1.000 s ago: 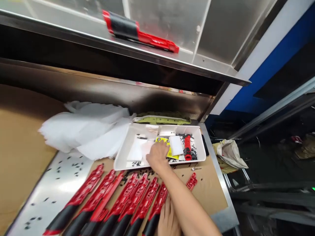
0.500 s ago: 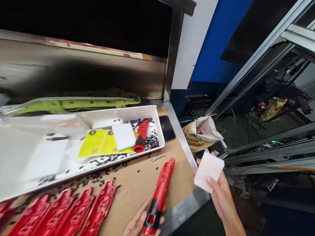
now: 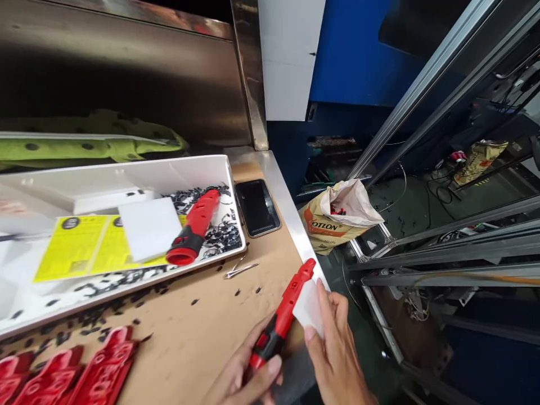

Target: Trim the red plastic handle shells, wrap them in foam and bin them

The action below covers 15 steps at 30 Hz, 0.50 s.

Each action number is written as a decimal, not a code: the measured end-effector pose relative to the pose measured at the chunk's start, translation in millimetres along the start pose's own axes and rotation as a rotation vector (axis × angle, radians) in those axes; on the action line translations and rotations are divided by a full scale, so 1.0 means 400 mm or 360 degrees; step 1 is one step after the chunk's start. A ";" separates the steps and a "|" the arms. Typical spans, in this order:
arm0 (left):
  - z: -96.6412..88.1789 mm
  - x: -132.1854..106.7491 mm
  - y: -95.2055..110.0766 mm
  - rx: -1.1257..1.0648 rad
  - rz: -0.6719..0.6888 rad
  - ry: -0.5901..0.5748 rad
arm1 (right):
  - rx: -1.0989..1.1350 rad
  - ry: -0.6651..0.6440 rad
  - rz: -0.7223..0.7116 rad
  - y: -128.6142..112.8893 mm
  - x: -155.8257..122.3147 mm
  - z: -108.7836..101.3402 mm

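Observation:
My left hand point(image 3: 247, 378) is closed around the black lower end of a red-and-black plastic tool housing point(image 3: 287, 308), which slants up to the right above the table's edge. In my right hand point(image 3: 337, 354) a white sponge pad point(image 3: 309, 310) is pinched between thumb and fingers. The pad's left edge lies against the right side of the housing, near its red upper end. A similar red-and-black housing point(image 3: 198, 219) rests in the white tray point(image 3: 169, 169), beside a white pad point(image 3: 149, 228) lying on yellow printed sheets point(image 3: 78, 244).
Red half-shells point(image 3: 105, 368) lie at the lower left among black scraps point(image 3: 90, 320). A phone point(image 3: 257, 207) and metal tweezers point(image 3: 241, 271) are right of the tray. Beyond the metal edge point(image 3: 291, 208), a paper sack point(image 3: 337, 222) stands near metal frame bars point(image 3: 422, 107).
My right hand has moved left with the sponge pad, bringing it against the housing. My left hand still holds the housing. The view has shifted right.

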<state>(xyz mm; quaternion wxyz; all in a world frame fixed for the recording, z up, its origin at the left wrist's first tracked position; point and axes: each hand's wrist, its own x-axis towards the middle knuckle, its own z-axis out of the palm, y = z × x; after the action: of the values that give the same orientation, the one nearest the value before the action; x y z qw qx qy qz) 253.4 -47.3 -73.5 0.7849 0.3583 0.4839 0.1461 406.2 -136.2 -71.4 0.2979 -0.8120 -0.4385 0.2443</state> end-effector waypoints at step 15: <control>-0.097 0.051 -0.090 0.1793 0.1442 0.0674 | -0.0367 0.0054 -0.0189 -0.061 0.049 0.093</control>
<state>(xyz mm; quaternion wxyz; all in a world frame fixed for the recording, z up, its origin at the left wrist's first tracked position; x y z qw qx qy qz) 225.7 -44.6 -122.8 0.2362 0.8339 0.4312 0.2508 377.7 -98.6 -83.4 0.2239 -0.8174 -0.5060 0.1606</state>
